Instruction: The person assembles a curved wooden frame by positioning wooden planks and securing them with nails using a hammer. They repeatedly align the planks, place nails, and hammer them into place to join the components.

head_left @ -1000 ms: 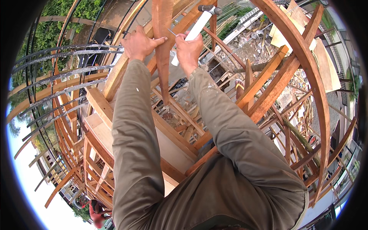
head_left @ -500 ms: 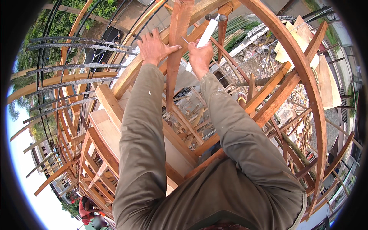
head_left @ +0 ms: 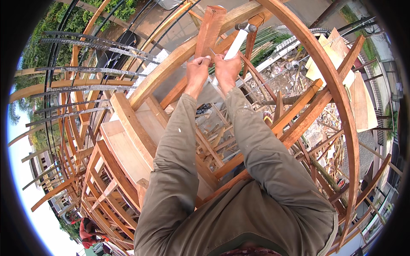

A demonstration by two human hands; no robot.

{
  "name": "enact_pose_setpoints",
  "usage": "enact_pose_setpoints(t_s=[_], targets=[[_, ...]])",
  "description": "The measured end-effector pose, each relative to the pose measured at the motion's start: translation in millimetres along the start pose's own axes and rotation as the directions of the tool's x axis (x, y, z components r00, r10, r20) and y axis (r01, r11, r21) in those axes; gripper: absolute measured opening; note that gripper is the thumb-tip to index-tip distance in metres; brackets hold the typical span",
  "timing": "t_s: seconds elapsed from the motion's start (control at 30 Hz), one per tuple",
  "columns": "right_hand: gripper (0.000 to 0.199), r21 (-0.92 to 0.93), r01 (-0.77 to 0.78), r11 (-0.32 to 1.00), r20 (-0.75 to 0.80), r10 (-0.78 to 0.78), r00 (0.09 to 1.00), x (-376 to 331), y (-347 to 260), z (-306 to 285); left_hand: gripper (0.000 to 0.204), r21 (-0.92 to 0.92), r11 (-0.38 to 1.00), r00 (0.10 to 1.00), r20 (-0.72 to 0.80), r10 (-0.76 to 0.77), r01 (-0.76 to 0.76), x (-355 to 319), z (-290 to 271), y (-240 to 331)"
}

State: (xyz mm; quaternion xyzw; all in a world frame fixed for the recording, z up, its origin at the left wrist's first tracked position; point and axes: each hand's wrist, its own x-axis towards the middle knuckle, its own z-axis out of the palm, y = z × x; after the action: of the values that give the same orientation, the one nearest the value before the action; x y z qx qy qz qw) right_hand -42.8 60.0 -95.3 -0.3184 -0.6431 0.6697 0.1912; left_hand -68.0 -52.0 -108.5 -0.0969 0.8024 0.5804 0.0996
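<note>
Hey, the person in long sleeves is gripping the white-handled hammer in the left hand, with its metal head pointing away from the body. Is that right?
Not quite: the head camera view shows the white-handled hammer in the right hand, not the left. Its metal head does point away from the body.

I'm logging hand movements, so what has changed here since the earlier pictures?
The left hand, spread against the wooden piece before, has moved right and is now curled beside the right hand; its grip is unclear. The wooden piece has shifted: its top end now shows and its pointed lower end no longer does. The right hand still holds the white-handled hammer.
</note>
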Motion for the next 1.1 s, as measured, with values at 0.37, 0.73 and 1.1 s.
enact_pose_setpoints(t_s=[0.37, 0.73, 1.1], targets=[[0.036, 0.011, 0.056, 0.998, 0.1, -0.056, 0.993, 7.8, 17.0, -4.7, 0.027, -0.596, 0.784, 0.983, 0.049, -0.178, 0.172, 29.5, 40.9, -2.5], [0.022, 0.327, -0.087, 0.941, 0.182, 0.027, 0.983, -27.6, 24.7, -49.2, 0.031, -0.423, 0.889, 0.984, 0.084, -0.157, 0.177, 20.3, 37.6, 13.3], [0.023, 0.343, -0.088, 0.935, 0.146, 0.04, 0.989, -55.1, 26.8, -60.1, 0.03, -0.356, 0.909, 0.976, 0.109, -0.19, 0.216, 34.5, 38.6, -0.7]])
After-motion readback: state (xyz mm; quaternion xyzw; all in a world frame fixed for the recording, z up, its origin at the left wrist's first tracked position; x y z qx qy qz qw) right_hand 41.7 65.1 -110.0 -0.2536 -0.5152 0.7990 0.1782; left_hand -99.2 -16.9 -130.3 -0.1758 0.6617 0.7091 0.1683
